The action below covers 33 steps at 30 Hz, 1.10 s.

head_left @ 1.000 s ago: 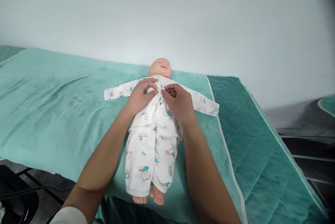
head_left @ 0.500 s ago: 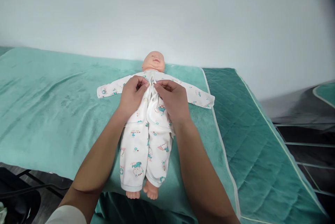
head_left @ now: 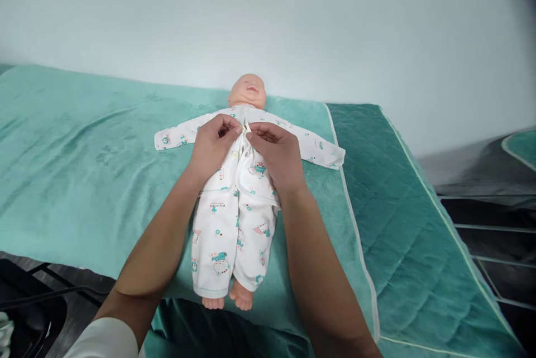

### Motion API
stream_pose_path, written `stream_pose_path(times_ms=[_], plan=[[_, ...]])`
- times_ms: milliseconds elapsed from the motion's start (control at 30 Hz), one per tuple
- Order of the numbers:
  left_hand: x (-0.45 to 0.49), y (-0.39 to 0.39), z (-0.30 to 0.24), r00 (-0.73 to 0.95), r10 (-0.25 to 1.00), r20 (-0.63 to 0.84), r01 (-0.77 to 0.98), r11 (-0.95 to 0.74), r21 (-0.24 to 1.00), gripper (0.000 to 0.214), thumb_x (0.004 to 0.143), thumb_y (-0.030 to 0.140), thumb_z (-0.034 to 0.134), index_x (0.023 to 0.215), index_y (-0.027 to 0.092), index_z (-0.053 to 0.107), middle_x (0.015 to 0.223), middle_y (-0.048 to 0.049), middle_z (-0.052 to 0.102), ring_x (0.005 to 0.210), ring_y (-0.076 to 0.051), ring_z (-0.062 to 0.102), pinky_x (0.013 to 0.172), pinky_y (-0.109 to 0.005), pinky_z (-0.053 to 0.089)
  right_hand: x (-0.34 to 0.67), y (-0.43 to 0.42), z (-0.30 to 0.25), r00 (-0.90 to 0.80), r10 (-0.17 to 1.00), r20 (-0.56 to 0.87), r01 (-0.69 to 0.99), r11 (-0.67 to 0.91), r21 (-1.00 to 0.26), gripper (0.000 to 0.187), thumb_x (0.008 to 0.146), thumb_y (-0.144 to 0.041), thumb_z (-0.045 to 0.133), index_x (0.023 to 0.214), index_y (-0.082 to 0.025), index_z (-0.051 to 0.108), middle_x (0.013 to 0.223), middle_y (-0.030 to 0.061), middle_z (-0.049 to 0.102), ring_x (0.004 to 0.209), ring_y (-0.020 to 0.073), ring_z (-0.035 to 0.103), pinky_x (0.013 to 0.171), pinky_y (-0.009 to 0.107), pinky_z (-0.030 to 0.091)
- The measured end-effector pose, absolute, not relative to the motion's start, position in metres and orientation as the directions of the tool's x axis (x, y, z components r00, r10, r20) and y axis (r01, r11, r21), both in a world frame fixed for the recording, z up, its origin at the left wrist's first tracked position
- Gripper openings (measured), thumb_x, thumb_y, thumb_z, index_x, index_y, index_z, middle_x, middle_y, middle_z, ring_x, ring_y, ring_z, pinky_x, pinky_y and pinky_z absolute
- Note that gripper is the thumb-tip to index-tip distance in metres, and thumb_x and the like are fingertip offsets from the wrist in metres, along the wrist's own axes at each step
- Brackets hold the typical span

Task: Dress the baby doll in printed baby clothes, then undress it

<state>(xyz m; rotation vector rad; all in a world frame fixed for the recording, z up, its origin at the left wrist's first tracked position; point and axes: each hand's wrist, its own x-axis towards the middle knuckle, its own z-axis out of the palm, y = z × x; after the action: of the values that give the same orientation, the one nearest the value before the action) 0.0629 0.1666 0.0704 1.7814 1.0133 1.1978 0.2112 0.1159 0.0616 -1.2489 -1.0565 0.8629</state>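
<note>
A baby doll lies on its back, head toward the wall, bare feet toward me. It wears a white printed jacket and matching trousers, its sleeves spread to both sides. My left hand pinches the left front edge of the jacket at the chest, near a small yellowish button. Opposite it, my right hand grips the right front edge between thumb and fingers. The two edges nearly meet between my fingertips. Below my hands the jacket front hangs slightly apart, with another button showing on the left edge.
A light green blanket with a white border covers the bed. Under it, a darker quilted cover shows at the right. The white wall rises behind. Metal rails stand at the far right, and a black chair at the lower left.
My fingertips have drawn the two jacket edges a little closer together at the chest. The view has tilted slightly; the doll lies as before.
</note>
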Motion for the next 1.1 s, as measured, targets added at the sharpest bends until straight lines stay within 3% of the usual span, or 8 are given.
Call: stream_pose_path(times_ms=[400, 700, 867, 1100], plan=[[0.062, 0.171, 0.068, 0.266, 0.917, 0.298, 0.105, -0.334, 0.937, 0.008, 0.084, 0.029, 0.071, 0.084, 0.021, 0.067, 0.082, -0.0003, 0.068, 0.077, -0.015, 0.06, 0.075, -0.031, 0.048, 0.21, 0.114, 0.07, 0.288, 0.953, 0.097, 0.087, 0.074, -0.993, 0.031, 0.074, -0.036, 0.076, 0.101, -0.021, 0.076, 0.089, 0.0011, 0.072, 0.068, 0.0112, 0.059, 0.053, 0.022, 0.045], [0.058, 0.177, 0.069, 0.359, 0.9, 0.248, 0.046, -0.282, 0.958, 0.009, 0.087, 0.028, 0.07, 0.082, 0.02, 0.067, 0.082, -0.001, 0.07, 0.077, -0.015, 0.061, 0.072, -0.031, 0.049, 0.208, 0.115, 0.073, 0.285, 0.955, 0.087, 0.129, 0.051, -0.99, 0.031, 0.074, -0.031, 0.075, 0.102, -0.02, 0.072, 0.082, -0.0008, 0.07, 0.066, 0.0112, 0.059, 0.059, 0.025, 0.048], [0.059, 0.172, 0.071, 0.344, 0.904, 0.256, 0.142, -0.319, 0.937, 0.015, 0.087, 0.034, 0.072, 0.084, 0.021, 0.066, 0.083, -0.0014, 0.071, 0.078, -0.016, 0.063, 0.073, -0.031, 0.051, 0.203, 0.115, 0.073, 0.284, 0.945, 0.161, 0.312, 0.068, -0.948, 0.021, 0.08, -0.031, 0.068, 0.098, -0.021, 0.069, 0.081, -0.0007, 0.071, 0.07, 0.0139, 0.064, 0.069, 0.029, 0.052], [0.062, 0.172, 0.071, 0.306, 0.92, 0.247, 0.162, -0.306, 0.938, 0.007, 0.084, 0.023, 0.07, 0.082, 0.021, 0.064, 0.078, 0.0003, 0.067, 0.073, -0.015, 0.062, 0.069, -0.031, 0.049, 0.194, 0.111, 0.078, 0.301, 0.929, 0.215, 0.529, 0.025, -0.848, 0.018, 0.083, -0.026, 0.063, 0.101, -0.024, 0.066, 0.085, -0.0012, 0.074, 0.077, 0.0183, 0.068, 0.079, 0.035, 0.051]])
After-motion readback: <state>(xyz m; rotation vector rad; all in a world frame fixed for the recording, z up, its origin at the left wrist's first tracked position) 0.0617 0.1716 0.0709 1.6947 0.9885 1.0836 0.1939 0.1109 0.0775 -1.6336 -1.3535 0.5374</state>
